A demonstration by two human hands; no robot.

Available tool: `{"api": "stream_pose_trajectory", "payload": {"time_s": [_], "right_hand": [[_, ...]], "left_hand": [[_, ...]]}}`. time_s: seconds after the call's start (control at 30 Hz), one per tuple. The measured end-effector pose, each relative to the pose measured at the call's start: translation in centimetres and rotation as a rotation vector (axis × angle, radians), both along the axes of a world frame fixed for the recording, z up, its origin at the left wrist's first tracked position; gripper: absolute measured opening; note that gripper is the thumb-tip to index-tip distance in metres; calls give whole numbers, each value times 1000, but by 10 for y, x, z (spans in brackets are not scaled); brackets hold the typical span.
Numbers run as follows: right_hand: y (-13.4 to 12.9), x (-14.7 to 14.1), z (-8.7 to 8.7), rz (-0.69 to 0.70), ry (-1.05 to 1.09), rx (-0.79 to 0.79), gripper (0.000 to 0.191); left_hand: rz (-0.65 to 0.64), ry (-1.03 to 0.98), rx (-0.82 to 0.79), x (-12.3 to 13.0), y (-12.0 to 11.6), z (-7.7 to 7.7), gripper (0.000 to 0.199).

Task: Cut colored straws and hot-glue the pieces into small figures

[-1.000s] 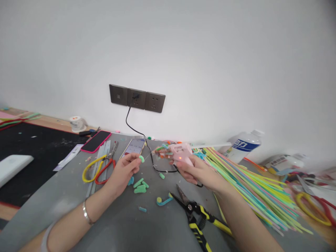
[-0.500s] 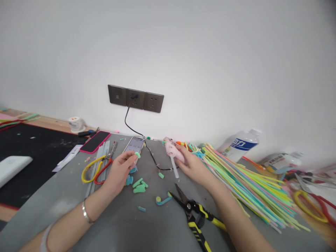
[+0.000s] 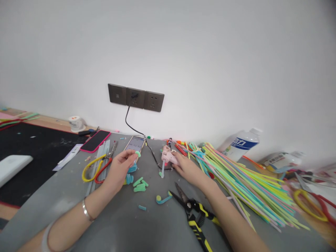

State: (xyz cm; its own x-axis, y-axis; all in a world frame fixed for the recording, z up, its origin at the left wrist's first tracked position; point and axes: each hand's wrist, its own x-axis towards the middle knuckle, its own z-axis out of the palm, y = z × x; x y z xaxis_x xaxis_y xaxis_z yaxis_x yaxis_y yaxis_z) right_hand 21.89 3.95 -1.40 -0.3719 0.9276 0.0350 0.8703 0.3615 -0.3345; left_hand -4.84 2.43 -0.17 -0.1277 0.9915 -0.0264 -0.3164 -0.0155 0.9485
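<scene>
Between thumb and fingertips of my left hand (image 3: pixel 121 168) is a small green pipe-cleaner piece (image 3: pixel 138 154). My right hand (image 3: pixel 187 168) is closed around a pink hot glue gun (image 3: pixel 170 156), low over the grey table, with a translucent glue stick (image 3: pixel 163 168) pointing toward me. Several cut green pieces (image 3: pixel 140 187) lie between my hands, and blue coiled pieces (image 3: pixel 129 178) are partly hidden beside my left hand. Nearer me are a curled blue-and-yellow piece (image 3: pixel 164 198), a short blue piece (image 3: pixel 142 207) and open black-and-yellow shears (image 3: pixel 193 210).
Long pastel pipe cleaners (image 3: pixel 241 182) spread across the right side, with a white bottle (image 3: pixel 240 144) behind them. Red-and-yellow-handled pliers (image 3: pixel 101 167), a pink-edged phone (image 3: pixel 96 141) and a phone showing a timer (image 3: pixel 134 145) lie left. A black cord (image 3: pixel 126 119) runs from the wall socket.
My right hand has brought the glue gun down and slightly left, nearer the table. A red-handled object and a cord end show behind it. My left hand has barely moved.
</scene>
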Motion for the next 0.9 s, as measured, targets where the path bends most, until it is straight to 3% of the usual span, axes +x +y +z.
{"api": "stream_pose_trajectory", "payload": {"time_s": [0.27, 0.4, 0.53, 0.67, 0.77, 0.9], "right_hand": [[-1, -12, -3, -46, -42, 53, 46], [-4, -13, 9, -75, -72, 75, 39], [-11, -24, 26, -149, -62, 242, 20], [-26, -54, 30, 42, 82, 156, 8], [-37, -78, 24, 153, 12, 84, 6], [-42, -94, 18, 244, -119, 78, 18]], "left_hand": [[-5, 25, 7, -1, 0, 0, 37], [-16, 33, -11, -1, 0, -1, 38], [-27, 64, -5, 0, 0, -2, 37], [-41, 80, 10, 0, 1, -5, 36], [-47, 61, 25, 0, 1, -8, 33], [-45, 30, 36, 0, 0, -8, 30]]}}
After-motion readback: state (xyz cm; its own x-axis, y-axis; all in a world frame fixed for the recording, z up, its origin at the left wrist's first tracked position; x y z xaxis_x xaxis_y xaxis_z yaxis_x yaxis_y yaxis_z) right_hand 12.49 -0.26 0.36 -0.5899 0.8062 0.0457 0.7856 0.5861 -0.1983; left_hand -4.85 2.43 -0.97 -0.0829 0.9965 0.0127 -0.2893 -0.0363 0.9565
